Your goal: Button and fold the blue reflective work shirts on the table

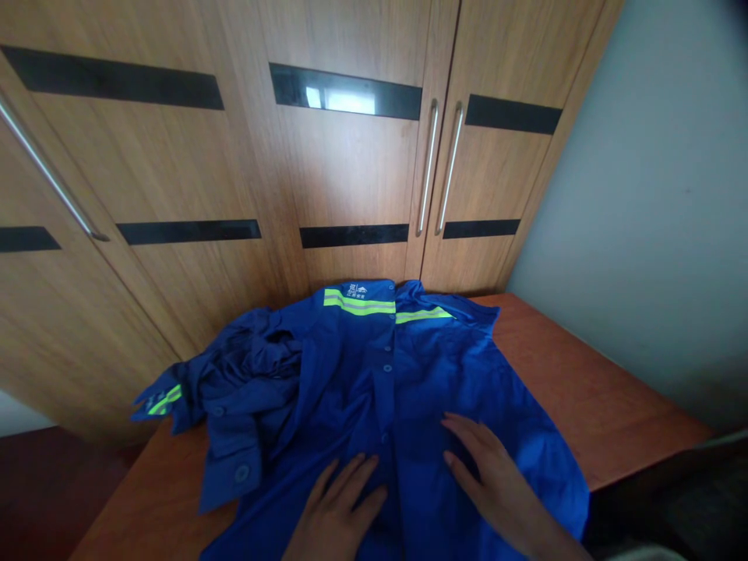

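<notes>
A small white printed logo [354, 289] is showing on the blue work shirt [374, 374], just above the reflective stripe [359, 305] near the collar; its characters are too small to read.

Domestic interior, most likely a bedroom or dressing area of a home. A built-in wardrobe [327, 156] of wood-grain panels with black inlaid strips and long metal bar handles [428, 167] fills the wall behind a reddish-brown wooden surface [590, 389]. A plain pale wall [660, 202] meets the wardrobe beyond the surface's right edge. A blue work shirt [374, 382] with reflective stripes lies spread on the surface.
</notes>
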The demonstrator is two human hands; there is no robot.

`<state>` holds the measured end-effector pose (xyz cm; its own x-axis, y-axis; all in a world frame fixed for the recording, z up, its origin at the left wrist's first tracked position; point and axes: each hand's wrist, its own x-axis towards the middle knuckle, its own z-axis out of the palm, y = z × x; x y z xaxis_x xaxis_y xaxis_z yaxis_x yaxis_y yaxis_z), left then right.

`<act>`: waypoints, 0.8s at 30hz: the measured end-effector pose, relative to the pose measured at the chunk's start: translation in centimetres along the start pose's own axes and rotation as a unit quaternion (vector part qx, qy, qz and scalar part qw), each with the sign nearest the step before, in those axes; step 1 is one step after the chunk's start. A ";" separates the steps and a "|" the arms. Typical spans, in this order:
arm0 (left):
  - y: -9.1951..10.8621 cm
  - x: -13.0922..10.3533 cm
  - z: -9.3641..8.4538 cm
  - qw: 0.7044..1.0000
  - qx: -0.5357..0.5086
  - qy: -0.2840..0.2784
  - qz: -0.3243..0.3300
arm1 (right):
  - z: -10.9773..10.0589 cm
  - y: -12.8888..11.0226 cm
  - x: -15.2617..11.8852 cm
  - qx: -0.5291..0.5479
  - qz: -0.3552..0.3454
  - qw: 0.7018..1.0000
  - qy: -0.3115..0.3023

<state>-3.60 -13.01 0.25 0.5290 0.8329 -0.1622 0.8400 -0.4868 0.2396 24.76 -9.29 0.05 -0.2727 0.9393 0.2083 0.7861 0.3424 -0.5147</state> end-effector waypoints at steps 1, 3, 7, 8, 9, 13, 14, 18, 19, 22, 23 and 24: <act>0.2 0.0 -0.3 1.000 0.001 0.000 -0.002 | 0.8 0.2 -0.3 -0.028 -0.009 1.000 -0.009; 0.7 0.1 -1.1 1.000 0.003 0.001 -0.004 | 1.7 0.5 -0.1 -0.080 -0.023 0.996 -0.024; 1.6 0.5 -2.1 1.000 0.008 0.023 -0.019 | 1.7 1.3 2.8 -0.134 -0.031 0.990 -0.031; 1.8 0.7 -2.2 0.999 0.010 0.028 -0.023 | 1.6 1.6 3.7 -0.141 -0.035 0.989 -0.034; 2.0 0.8 -2.2 0.999 0.012 0.029 -0.028 | 1.6 1.8 4.6 -0.146 -0.039 0.988 -0.037; 2.4 1.3 -1.9 0.998 0.022 0.023 -0.046 | 1.4 2.0 6.4 -0.153 -0.047 0.987 -0.019; 2.4 1.3 -1.7 0.998 0.026 0.025 -0.049 | 1.3 1.8 6.3 -0.146 -0.054 0.988 -0.007; 1.5 0.7 -0.2 0.995 0.058 0.074 -0.020 | 0.2 0.3 3.8 -0.066 -0.094 0.993 0.024; 1.2 0.5 0.3 0.993 0.068 0.102 -0.001 | -0.1 -0.3 2.8 -0.042 -0.096 0.994 0.021; 0.8 -0.2 1.5 0.978 0.096 0.178 0.051 | -0.6 -2.4 0.2 -0.005 -0.072 0.997 -0.002; 0.9 -0.3 1.6 0.974 0.104 0.192 0.057 | -0.4 -3.2 -0.4 -0.005 -0.057 0.998 -0.010; 1.0 -0.4 1.6 0.972 0.109 0.200 0.060 | -0.2 -3.9 -0.8 -0.011 -0.041 0.999 -0.014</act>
<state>-2.77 -14.25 -0.94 0.5721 0.7810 0.2505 0.8039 -0.5945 0.0175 21.98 -11.40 2.08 -0.3528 0.9082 0.2252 0.7720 0.4185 -0.4784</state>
